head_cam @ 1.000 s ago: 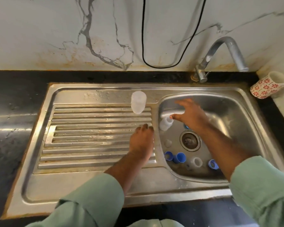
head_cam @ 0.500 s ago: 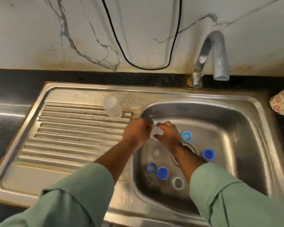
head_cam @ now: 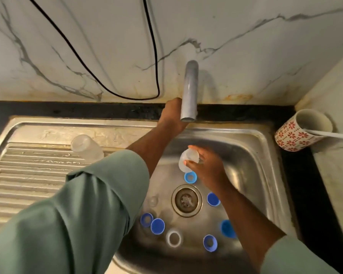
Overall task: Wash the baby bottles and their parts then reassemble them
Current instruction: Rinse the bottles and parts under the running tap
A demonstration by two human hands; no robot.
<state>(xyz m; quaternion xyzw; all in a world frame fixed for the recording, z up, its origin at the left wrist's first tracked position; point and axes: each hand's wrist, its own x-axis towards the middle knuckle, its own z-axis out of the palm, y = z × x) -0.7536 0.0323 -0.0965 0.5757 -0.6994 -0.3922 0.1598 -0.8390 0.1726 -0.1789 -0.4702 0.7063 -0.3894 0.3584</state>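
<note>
The right hand grasps a clear bottle in the basin, below the spout, while the left hand reaches behind it, presumably for the tap; best to tilt the bottle's mouth up under the spout before water comes. The spout hides the left fingers, so I cannot tell that grip, and no water shows.

Home kitchen: steel sink, tap, marble backsplash, mug.
</note>
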